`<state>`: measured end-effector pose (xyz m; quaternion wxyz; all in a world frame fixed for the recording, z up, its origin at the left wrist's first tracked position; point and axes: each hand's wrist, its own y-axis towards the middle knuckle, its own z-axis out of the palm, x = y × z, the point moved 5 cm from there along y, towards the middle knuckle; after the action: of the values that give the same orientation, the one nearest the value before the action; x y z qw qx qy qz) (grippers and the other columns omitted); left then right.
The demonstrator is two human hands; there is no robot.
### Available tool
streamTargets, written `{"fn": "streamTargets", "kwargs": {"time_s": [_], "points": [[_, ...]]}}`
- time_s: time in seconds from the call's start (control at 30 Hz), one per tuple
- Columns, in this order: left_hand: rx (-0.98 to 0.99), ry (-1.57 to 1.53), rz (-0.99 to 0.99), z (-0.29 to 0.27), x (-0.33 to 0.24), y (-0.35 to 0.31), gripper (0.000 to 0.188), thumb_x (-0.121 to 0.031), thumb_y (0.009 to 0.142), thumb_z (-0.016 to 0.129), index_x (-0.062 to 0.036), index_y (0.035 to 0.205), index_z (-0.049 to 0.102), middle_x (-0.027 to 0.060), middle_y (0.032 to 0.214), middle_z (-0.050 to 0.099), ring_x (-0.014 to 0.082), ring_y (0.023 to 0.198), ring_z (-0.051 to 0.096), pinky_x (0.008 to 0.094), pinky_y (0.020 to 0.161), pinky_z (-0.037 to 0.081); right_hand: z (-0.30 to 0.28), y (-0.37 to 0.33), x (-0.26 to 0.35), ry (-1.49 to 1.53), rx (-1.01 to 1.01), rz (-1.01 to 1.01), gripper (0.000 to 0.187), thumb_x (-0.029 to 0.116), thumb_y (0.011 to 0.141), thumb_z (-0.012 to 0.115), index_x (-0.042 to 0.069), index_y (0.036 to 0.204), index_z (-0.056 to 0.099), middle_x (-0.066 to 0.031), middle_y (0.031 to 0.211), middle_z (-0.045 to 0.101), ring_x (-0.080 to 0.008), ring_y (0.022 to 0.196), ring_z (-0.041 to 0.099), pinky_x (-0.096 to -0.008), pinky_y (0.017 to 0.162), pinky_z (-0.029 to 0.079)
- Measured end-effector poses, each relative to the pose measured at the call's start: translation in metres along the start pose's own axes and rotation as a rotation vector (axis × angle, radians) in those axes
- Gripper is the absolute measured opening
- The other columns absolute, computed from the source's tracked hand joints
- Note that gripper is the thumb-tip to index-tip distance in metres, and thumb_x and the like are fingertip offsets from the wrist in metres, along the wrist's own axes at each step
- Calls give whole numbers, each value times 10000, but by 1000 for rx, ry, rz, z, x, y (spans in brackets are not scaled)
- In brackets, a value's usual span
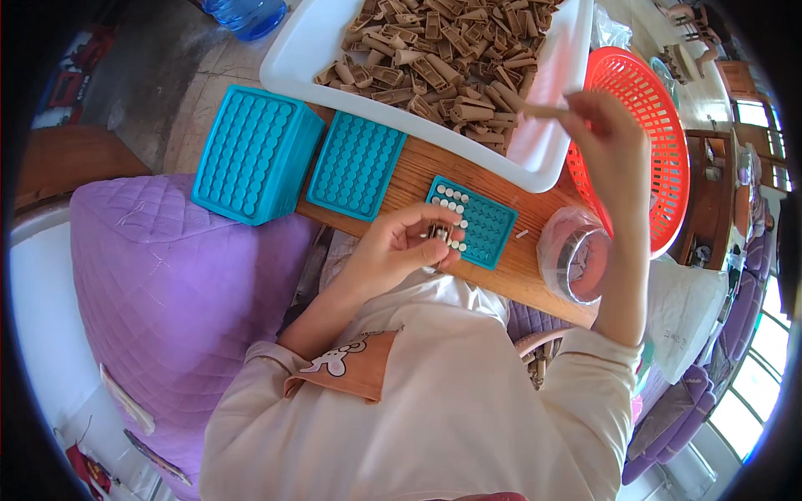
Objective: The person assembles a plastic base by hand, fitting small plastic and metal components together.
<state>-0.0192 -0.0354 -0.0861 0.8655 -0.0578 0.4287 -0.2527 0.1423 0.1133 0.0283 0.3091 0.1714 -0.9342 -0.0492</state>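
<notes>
My left hand point(405, 246) is closed round a small dark, shiny part point(439, 231), gripped between thumb and fingers; its kind is hard to make out. Beneath it lies a teal tray point(484, 231) with round pockets, and white round pieces point(452, 194) fill some of them. Raised at the right, my right hand point(611, 134) pinches a slim brown piece point(543, 111), slightly blurred, over the right side of a white tub point(393, 114). Heaped in that tub are many brown hollow pieces point(451, 58) of moulded look.
Left of the tray, another teal tray point(355, 165) and a tall teal stack point(255, 159) stand along the wooden table point(426, 159). A bag-lined round container point(576, 255) sits at right, beside a red basket point(643, 125). Purple quilted cloth point(167, 292) covers furniture at left.
</notes>
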Motion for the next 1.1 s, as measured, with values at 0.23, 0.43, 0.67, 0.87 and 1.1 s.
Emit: {"fn": "streamTargets", "kwargs": {"time_s": [0.23, 0.43, 0.67, 0.87, 1.1], "points": [[-104, -292, 169, 12, -10, 17, 338, -124, 889, 393, -8, 1205, 365, 142, 1098, 499, 216, 981, 532, 298, 819, 456, 5, -78, -15, 10, -55, 286, 181, 54, 706, 616, 1, 877, 592, -112, 777, 595, -168, 672, 592, -260, 608, 461], [-167, -242, 351, 20, -11, 21, 351, -102, 861, 457, 5, 1187, 383, 131, 1080, 519, 208, 1004, 519, 290, 821, 453, 19, -100, -13, 428, -151, 455, 195, -3, 710, 618, -26, 900, 583, -64, 822, 587, -108, 744, 560, -226, 664, 450], [-144, -153, 488, 23, -11, 17, 376, -92, 824, 528, -7, 1172, 414, 94, 1061, 539, 129, 959, 522, 218, 754, 440, 65, -129, 18, 949, -152, 398, 227, -49, 723, 603, -41, 944, 553, -79, 916, 545, -139, 846, 532, -245, 762, 455], [-78, -161, 483, 32, -9, 16, 380, -36, 797, 551, 9, 1151, 421, 92, 1050, 537, 119, 948, 518, 222, 796, 428, 74, -135, 19, 1011, -179, 350, 210, -42, 730, 598, -42, 935, 551, -101, 972, 522, -159, 905, 524, -259, 769, 473], [-57, -28, 573, 39, -12, 16, 353, 4, 794, 535, 34, 1128, 426, 122, 1076, 520, 146, 979, 513, 254, 840, 419, 73, -138, 18, 1002, -214, 335, 219, -78, 716, 592, -49, 928, 543, -103, 965, 523, -161, 889, 534, -261, 774, 472]]}}
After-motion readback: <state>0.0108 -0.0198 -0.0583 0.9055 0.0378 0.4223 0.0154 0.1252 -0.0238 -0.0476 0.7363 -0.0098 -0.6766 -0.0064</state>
